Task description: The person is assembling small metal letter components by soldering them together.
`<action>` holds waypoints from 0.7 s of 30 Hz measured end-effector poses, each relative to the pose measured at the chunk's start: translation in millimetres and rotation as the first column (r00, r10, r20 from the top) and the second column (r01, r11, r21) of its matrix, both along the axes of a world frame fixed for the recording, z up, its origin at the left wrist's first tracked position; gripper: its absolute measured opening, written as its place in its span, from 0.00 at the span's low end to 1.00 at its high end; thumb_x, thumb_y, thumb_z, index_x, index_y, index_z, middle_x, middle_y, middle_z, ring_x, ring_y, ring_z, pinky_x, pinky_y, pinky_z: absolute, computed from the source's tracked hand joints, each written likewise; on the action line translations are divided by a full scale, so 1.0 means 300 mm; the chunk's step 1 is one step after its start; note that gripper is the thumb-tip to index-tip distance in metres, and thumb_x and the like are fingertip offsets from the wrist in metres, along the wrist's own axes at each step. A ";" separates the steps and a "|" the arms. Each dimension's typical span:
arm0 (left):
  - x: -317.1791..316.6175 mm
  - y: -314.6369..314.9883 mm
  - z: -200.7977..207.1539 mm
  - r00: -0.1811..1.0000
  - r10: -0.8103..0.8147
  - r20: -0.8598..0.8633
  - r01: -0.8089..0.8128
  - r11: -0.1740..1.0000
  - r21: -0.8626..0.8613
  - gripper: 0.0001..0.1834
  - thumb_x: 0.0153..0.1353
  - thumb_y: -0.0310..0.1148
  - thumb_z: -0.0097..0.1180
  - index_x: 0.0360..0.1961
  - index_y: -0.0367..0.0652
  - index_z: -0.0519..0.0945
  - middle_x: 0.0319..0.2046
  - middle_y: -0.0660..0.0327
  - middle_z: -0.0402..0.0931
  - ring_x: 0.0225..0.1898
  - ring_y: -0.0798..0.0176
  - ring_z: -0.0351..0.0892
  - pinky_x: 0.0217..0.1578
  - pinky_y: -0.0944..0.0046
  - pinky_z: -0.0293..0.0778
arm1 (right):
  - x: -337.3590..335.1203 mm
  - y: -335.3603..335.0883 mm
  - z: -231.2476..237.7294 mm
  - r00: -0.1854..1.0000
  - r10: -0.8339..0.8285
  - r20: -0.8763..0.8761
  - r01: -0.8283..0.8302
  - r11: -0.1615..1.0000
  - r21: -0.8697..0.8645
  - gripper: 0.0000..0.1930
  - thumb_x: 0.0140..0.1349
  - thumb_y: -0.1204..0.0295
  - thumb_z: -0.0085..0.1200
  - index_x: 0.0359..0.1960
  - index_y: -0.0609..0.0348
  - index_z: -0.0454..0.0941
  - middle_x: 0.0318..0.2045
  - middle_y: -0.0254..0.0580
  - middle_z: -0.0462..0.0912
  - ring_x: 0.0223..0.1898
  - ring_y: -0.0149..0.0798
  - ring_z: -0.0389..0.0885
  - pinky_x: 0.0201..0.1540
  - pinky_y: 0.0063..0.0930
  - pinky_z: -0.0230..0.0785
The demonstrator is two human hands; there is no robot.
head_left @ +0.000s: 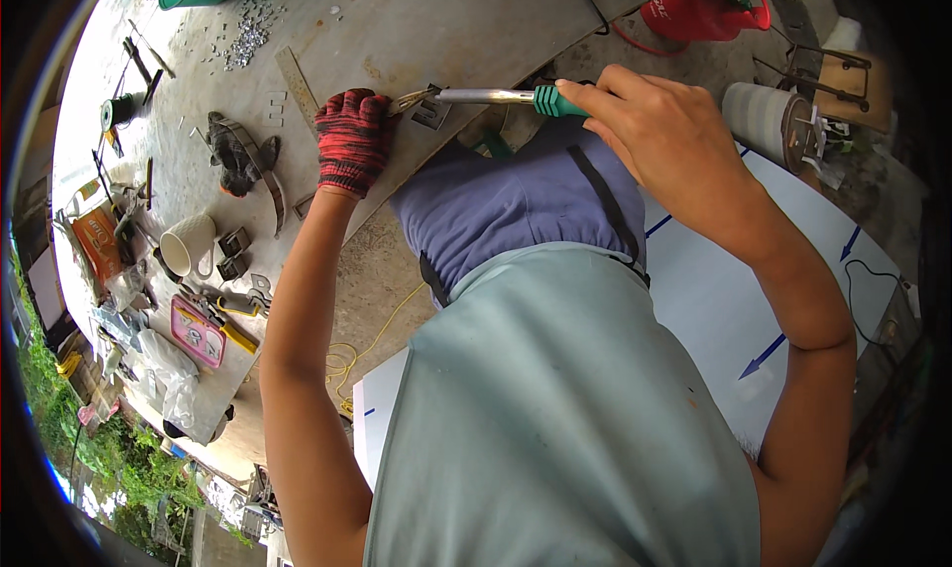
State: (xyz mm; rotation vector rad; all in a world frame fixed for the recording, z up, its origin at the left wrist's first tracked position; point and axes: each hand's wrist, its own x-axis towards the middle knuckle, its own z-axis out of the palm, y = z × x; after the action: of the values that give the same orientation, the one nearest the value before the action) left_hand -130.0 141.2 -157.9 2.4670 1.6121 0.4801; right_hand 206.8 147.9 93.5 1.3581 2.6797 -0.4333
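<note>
My right hand, bare, is wrapped round the green handle of a tool with a long silver metal barrel. The barrel points left toward my other hand. A red-and-black knitted glove covers my left hand, its fingers curled at the table edge. Thin brass-coloured strands show between those fingers and the barrel's end; whether the glove grips them is hidden. Just under the barrel's end, a small dark metal piece with a cut-out shape lies at the table edge.
On the grey table are shiny metal bits, a flat metal strip, a dark glove, a white mug, a pink tray and pliers. A red gas cylinder stands at the far right, near a striped drum.
</note>
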 end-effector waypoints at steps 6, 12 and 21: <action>0.000 0.000 0.000 0.999 0.010 -0.031 -0.010 1.000 -0.014 0.15 0.59 0.45 0.65 0.45 0.53 0.83 0.46 0.58 0.81 0.51 0.46 0.78 0.50 0.44 0.71 | -0.017 0.005 0.006 0.999 0.005 0.049 -0.005 1.000 0.003 0.17 0.64 0.77 0.56 0.55 0.56 0.82 0.35 0.42 0.82 0.35 0.46 0.87 0.39 0.41 0.79; -0.001 0.006 0.013 0.998 0.000 -0.056 -0.001 0.999 -0.034 0.15 0.58 0.45 0.66 0.45 0.53 0.84 0.45 0.57 0.82 0.50 0.46 0.79 0.50 0.45 0.72 | -0.028 0.015 0.010 0.993 0.036 0.113 -0.040 0.998 0.039 0.13 0.65 0.76 0.56 0.51 0.56 0.82 0.34 0.43 0.82 0.35 0.47 0.87 0.38 0.41 0.79; -0.020 0.009 0.053 0.997 -0.075 0.017 0.077 0.988 -0.131 0.17 0.58 0.45 0.67 0.45 0.49 0.85 0.41 0.57 0.84 0.47 0.47 0.81 0.47 0.46 0.76 | -0.030 0.022 0.009 0.990 0.071 0.124 -0.078 0.996 0.045 0.14 0.62 0.79 0.56 0.50 0.59 0.81 0.33 0.44 0.83 0.34 0.47 0.88 0.37 0.40 0.80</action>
State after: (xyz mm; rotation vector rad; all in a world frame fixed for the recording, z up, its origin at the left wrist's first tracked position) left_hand -136.2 144.0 -141.9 2.4130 1.4883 0.3647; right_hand 197.9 154.4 96.2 1.2485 2.6467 -0.2683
